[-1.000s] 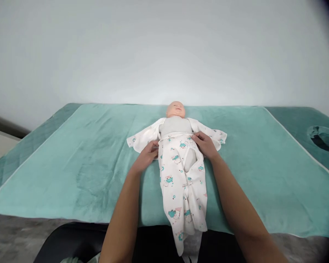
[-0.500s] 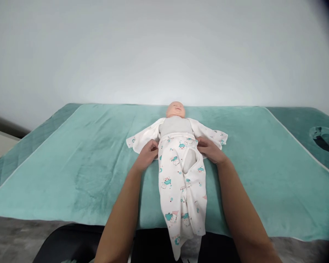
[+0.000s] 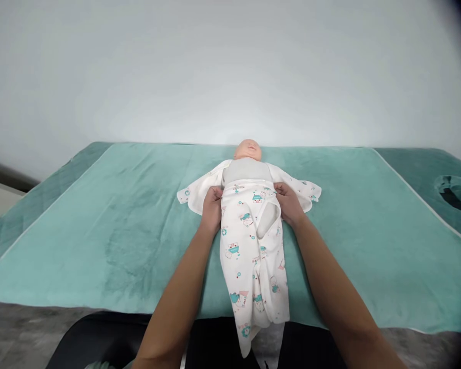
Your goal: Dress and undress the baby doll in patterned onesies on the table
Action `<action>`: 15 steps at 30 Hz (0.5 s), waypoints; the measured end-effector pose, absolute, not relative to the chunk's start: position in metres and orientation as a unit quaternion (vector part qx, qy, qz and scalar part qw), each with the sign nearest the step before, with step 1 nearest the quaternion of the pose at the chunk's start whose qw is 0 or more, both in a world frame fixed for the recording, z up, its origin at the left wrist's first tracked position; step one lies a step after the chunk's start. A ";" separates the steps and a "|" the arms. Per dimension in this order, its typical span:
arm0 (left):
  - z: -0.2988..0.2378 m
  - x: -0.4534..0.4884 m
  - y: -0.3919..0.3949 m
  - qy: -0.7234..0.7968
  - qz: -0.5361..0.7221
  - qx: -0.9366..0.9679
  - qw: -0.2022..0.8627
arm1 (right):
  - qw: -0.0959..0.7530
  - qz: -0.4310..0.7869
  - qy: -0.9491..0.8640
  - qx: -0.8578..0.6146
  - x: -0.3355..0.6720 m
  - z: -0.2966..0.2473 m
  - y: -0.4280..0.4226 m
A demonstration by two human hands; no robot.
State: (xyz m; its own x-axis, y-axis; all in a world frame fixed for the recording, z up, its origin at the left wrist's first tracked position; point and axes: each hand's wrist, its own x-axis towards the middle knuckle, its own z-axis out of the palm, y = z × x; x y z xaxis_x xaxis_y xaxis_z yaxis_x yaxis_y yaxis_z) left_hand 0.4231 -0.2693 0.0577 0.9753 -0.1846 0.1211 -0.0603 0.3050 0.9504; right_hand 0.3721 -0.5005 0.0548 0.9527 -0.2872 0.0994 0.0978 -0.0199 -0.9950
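A baby doll lies on its back with its head toward the wall. Its grey torso shows above white printed baby pants, whose legs hang past the front edge of the bed. Spread out beneath the doll is a white printed baby shirt, sleeves out to both sides. My left hand is closed at the left side of the pants' waistband, fingertips partly hidden. On the other side, my right hand pinches the waistband's right edge. A gap in the pants' cloth shows grey beneath.
A green sheet covers the bed, which stands against a pale wall. Toward the right end is a dark oval opening. A black seat and my dark-clothed legs are below the front edge.
Both hands have moved slightly up along the waistband, and the pants have shifted a little toward the doll's head. My left hand has turned more upright against the doll's side.
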 end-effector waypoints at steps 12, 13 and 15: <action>0.045 0.431 -0.259 -0.177 0.078 0.602 0.775 | 0.613 -0.267 0.010 -0.743 0.370 0.050 -0.496; 0.047 0.431 -0.256 -0.188 0.078 0.605 0.769 | 0.585 -0.289 -0.007 -0.758 0.368 0.052 -0.495; 0.052 0.431 -0.251 -0.216 0.086 0.631 0.740 | 0.520 -0.336 -0.044 -0.784 0.366 0.056 -0.494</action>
